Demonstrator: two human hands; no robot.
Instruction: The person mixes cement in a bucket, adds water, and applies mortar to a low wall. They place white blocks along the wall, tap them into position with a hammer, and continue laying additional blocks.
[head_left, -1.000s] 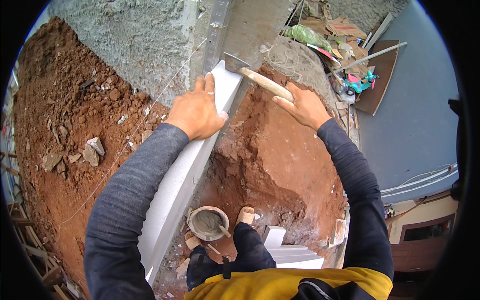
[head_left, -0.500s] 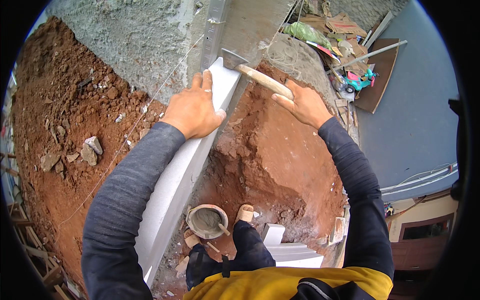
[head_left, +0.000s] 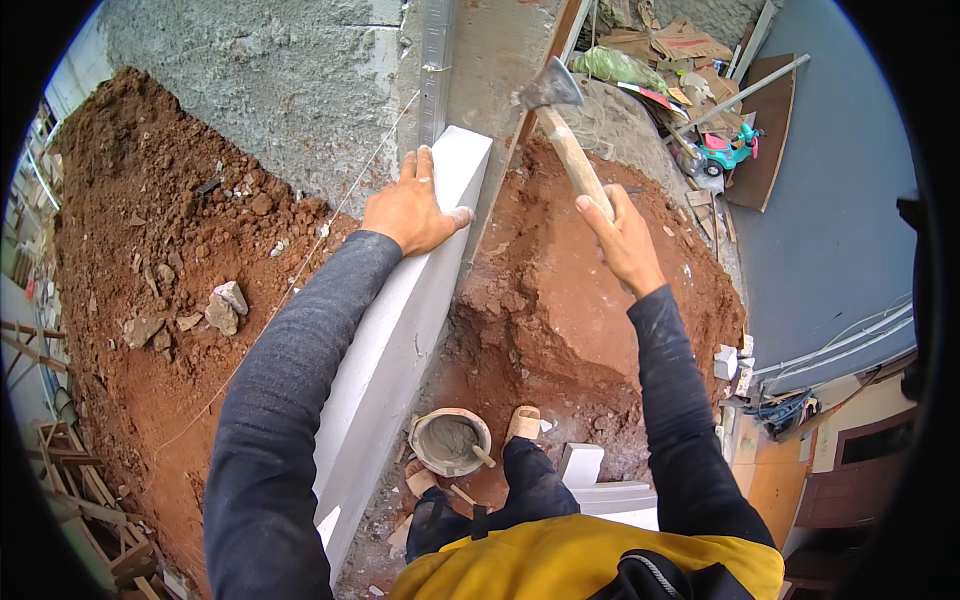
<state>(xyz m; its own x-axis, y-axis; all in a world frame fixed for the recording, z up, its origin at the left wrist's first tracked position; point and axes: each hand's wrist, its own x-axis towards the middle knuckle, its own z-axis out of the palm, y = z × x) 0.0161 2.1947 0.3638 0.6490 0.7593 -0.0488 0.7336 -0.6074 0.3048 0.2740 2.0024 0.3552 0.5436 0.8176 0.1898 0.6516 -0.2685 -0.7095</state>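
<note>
My right hand (head_left: pixel 625 240) is wrapped round the wooden handle of a hatchet (head_left: pixel 572 150). The hatchet's grey metal head is raised to the right of a white block wall (head_left: pixel 375 350), apart from it. My left hand (head_left: pixel 412 205) lies on the wall's top near its far end, fingers stretched forward and thumb over the right edge. The far end of the white blocks meets a grey concrete column (head_left: pixel 490 75), where a metal straightedge (head_left: pixel 434 80) stands upright.
A taut string (head_left: pixel 300 280) runs left of the wall, over heaped red soil (head_left: pixel 130 250) with rubble. By my feet stands a bucket of wet mortar (head_left: pixel 450 442). Spare white blocks (head_left: pixel 582 465) lie right of it. Cardboard, a plastic bag and a toy vehicle (head_left: pixel 727 150) lie at far right.
The hatchet has risen off the far end of the block, up and to the right, its head turning over. My left hand still rests on the block. The whole view has shifted slightly.
</note>
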